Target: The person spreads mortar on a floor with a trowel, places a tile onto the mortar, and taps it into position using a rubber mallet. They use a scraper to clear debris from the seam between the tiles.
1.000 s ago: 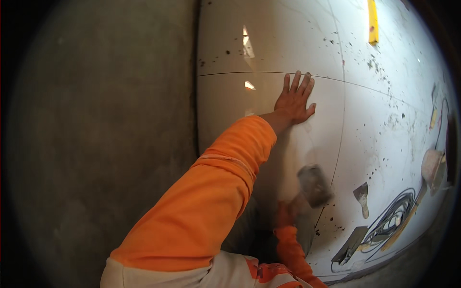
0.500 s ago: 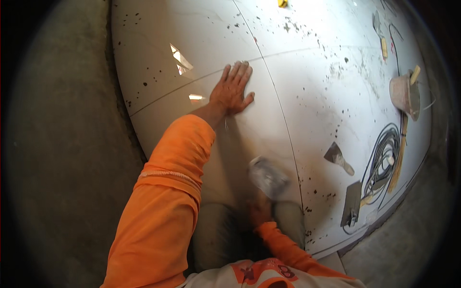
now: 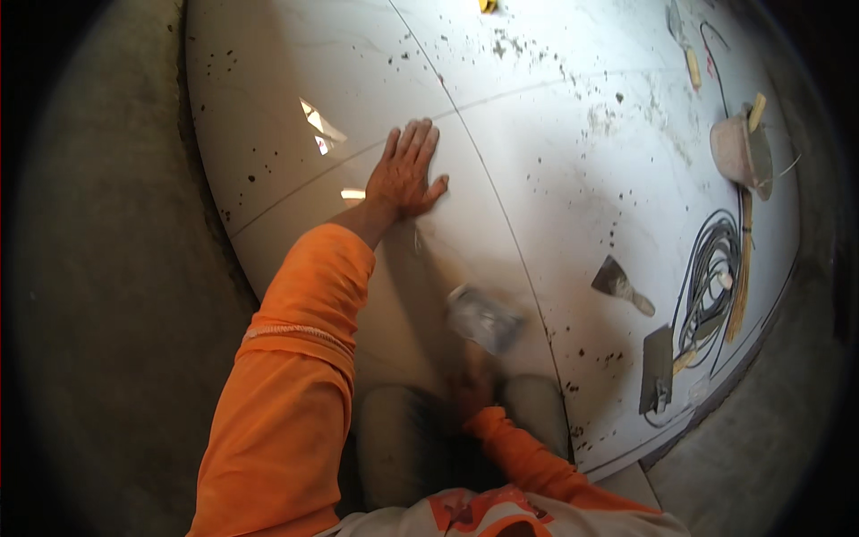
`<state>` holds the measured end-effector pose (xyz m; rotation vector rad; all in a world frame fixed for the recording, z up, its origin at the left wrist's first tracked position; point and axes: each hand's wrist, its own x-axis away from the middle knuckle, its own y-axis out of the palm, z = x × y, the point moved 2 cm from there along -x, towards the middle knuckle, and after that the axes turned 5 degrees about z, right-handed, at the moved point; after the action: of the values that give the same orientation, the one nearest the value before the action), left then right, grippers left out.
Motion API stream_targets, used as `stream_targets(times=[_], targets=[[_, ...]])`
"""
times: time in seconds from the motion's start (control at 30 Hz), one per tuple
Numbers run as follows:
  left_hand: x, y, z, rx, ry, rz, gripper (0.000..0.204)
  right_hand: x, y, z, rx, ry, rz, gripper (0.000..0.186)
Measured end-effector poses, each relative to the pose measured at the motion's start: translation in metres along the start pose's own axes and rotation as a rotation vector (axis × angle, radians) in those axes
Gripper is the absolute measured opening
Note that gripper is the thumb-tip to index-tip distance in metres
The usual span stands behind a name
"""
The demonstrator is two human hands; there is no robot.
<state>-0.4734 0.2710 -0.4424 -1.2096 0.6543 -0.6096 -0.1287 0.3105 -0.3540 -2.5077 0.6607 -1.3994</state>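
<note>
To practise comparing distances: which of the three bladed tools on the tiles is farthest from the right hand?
The yellow-handled trowel at top right; the flared scraper and rectangular trowel lie nearer the right hand.

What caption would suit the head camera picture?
Left hand flat on pale floor tiles, right hand gripping a blurred mallet.

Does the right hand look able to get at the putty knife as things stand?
Probably not while the right hand grips the mallet; otherwise, the floor tile toward the putty knife looks unobstructed.
</note>
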Motion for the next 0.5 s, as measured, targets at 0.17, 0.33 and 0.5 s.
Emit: stream_targets(times=[0.17,0.33,0.5], targets=[[-0.017,-0.003,0.010,-0.013,0.009,-0.003,0.078,-0.004,-0.002,0.011,-0.281,-0.156,0.136,0.030],[0.004,-0.004,-0.006,-0.051,-0.023,-0.028,0.078,-0.001,-0.009,-0.039,-0.135,-0.232,0.069,0.032],[-0.006,0.003,0.003,-0.004,-0.008,-0.020,0.078,-0.031,-0.001,-0.011,0.025,0.047,-0.051,0.030]])
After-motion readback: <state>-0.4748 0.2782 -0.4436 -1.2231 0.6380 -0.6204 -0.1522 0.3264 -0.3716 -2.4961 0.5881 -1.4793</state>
